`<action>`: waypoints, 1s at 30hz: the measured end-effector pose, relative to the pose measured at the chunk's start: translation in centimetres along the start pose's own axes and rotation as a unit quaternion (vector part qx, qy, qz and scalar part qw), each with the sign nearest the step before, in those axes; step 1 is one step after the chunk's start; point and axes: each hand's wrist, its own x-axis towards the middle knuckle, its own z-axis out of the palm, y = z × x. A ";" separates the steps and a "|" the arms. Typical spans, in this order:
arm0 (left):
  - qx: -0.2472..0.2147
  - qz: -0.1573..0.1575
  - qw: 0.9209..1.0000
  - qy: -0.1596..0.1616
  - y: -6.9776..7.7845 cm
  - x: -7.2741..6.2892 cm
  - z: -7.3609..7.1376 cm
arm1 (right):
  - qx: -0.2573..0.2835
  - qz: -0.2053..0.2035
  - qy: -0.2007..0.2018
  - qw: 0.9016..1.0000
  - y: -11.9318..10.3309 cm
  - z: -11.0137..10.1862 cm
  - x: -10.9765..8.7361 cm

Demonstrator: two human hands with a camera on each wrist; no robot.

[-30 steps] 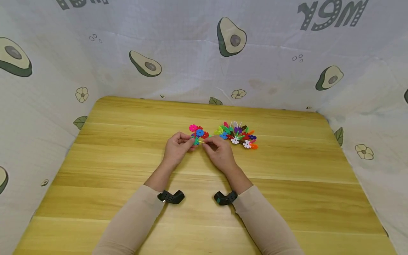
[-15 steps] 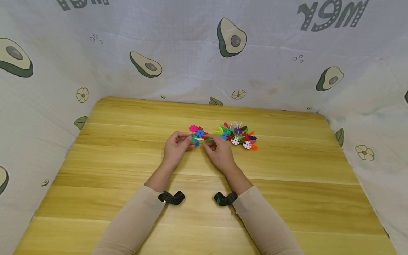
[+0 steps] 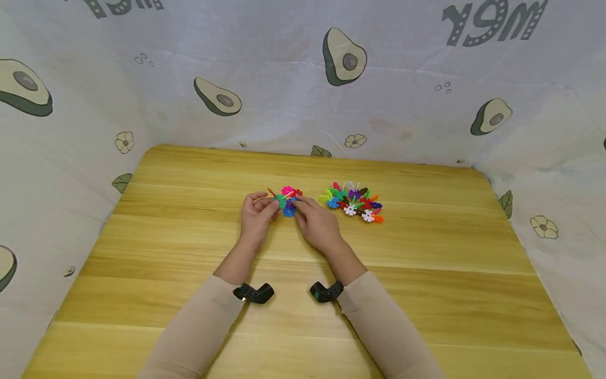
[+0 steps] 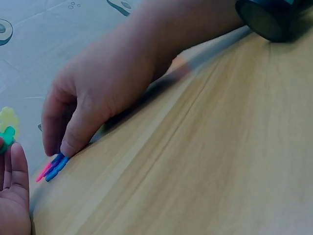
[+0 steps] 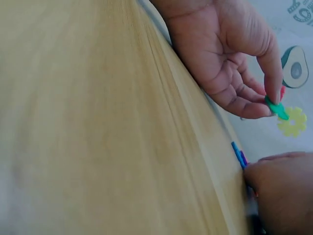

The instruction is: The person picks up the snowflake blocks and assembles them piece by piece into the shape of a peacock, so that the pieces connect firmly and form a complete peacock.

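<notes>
My left hand (image 3: 255,218) pinches a green notched snowflake disc (image 3: 281,200) between thumb and fingertips, above the table. A yellow disc (image 5: 292,122) and a red one are joined to it. Lower and just to the right, the fingertips of my right hand (image 3: 321,223) pinch a blue snowflake disc (image 3: 289,211) at a small pile on the table. Pink discs (image 3: 287,190) and red ones (image 3: 297,193) lie behind it. My right fingers hide part of this pile. In the left wrist view, the blue disc (image 4: 57,169) stands on edge under the right thumb.
A larger cluster of many-coloured snowflake discs (image 3: 350,202) lies to the right of my right hand. The wooden table (image 3: 189,273) meets a white avocado-print cloth (image 3: 284,105) at its back and sides. Black wrist cameras (image 3: 255,293) are worn on both forearms.
The right hand has let go of the joined piece and moved left to the blue disc. The left hand has turned the green disc, so its yellow and red parts point up and away.
</notes>
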 end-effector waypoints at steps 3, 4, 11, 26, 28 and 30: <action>-0.009 -0.004 1.000 -0.003 0.1 0.0 -0.1 | 0.022 -0.006 0.052 0.998 0.1 0.3 -0.2; -0.011 -0.003 1.000 -0.003 0.1 0.1 -0.1 | 0.032 -0.007 0.070 0.997 0.2 0.3 -0.2; -0.023 -0.007 1.000 0.008 -0.2 0.3 0.2 | 0.161 0.007 0.165 0.973 0.5 0.6 -0.3; -0.009 -0.020 1.000 -0.018 -0.2 0.4 0.2 | 0.334 -0.001 0.157 0.930 -0.1 0.6 -0.5; -0.002 -0.021 1.000 -0.021 -0.1 0.3 0.2 | 0.332 -0.004 0.159 0.930 -0.2 0.6 -0.6; 0.003 -0.022 0.999 -0.025 -0.1 0.3 0.2 | 0.330 -0.005 0.160 0.930 -0.2 0.6 -0.6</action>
